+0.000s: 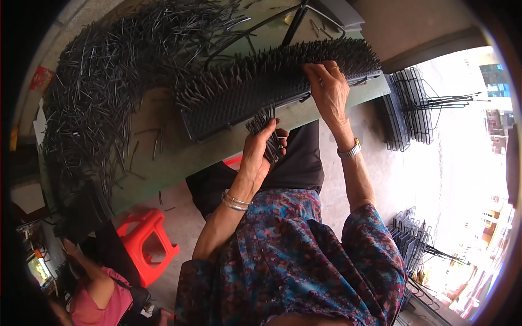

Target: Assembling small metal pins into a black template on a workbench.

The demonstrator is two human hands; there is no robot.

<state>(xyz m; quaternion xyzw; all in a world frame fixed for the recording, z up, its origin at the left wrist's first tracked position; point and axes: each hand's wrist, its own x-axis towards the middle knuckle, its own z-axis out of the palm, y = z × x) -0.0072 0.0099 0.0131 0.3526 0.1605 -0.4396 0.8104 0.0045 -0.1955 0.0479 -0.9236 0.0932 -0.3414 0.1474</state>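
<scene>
My left hand (256,148) is wrapped round a bundle of thin dark rods (262,120), held just off the near edge of the table. At the right part of a long black perforated tray (239,106), my right hand (329,92) has its fingers pinched together; whatever they hold is hidden. Many short dark rods (266,64) stand upright in the far rows of the tray, while its near rows show bare holes. The tray lies slantwise along the front of the green-topped table (157,176).
A large heap of loose dark rods (103,76) covers the table's left side. A red plastic stool (147,244) stands below. Black wire racks (416,106) are stacked at the right. Another person in a pink top (103,301) is at the lower left.
</scene>
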